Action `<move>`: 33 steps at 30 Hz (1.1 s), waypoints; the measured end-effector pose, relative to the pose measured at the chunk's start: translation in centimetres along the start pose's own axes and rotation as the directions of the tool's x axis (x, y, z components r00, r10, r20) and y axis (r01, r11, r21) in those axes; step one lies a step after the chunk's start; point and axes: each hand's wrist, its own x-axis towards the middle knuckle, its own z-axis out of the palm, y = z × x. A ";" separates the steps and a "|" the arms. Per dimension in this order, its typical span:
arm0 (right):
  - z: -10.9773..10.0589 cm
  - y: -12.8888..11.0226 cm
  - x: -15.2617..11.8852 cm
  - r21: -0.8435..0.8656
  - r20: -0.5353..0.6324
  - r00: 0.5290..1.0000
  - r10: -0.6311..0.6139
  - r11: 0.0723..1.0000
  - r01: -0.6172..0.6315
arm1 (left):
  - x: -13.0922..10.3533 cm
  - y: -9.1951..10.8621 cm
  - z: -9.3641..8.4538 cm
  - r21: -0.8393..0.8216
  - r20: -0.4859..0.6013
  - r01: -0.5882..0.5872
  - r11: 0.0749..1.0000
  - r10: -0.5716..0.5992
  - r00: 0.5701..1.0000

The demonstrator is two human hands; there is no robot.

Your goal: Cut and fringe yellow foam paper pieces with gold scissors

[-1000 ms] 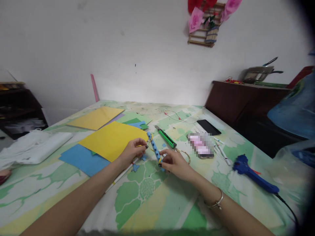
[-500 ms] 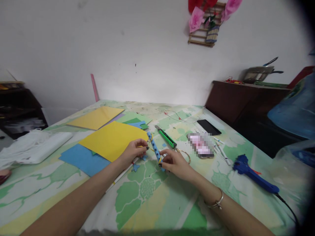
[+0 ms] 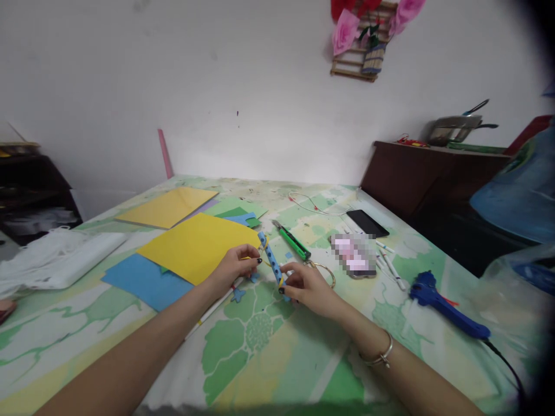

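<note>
A blue dotted strip [image 3: 272,257] in hand near the middle of the frame, above the desk [image 3: 269,375].
The right hand [image 3: 310,289] pinches its lower end; the left hand [image 3: 236,267] is curled just left of it, its grip I can't tell. A yellow sheet [image 3: 186,245] lies left of centre, a blue glue gun [image 3: 453,313] lower right.

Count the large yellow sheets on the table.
2: the bright yellow sheet near the left hand, and the duller yellow sheet farther back, to its left. More may be hidden underneath.
</note>
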 end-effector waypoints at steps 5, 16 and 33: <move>0.0 0.0 -0.1 0.001 0.003 1.000 -0.005 1.000 0.005 | 0.0 -0.1 0.0 0.002 0.000 0.000 1.000 0.000 1.000; 0.0 0.0 0.0 -0.016 -0.005 1.000 -0.011 1.000 0.011 | -0.2 0.2 0.1 0.015 0.006 0.005 1.000 -0.005 1.000; 0.0 -0.2 0.0 -0.023 -0.009 1.000 -0.014 1.000 0.013 | -0.1 0.1 0.0 0.017 0.017 0.000 1.000 0.000 1.000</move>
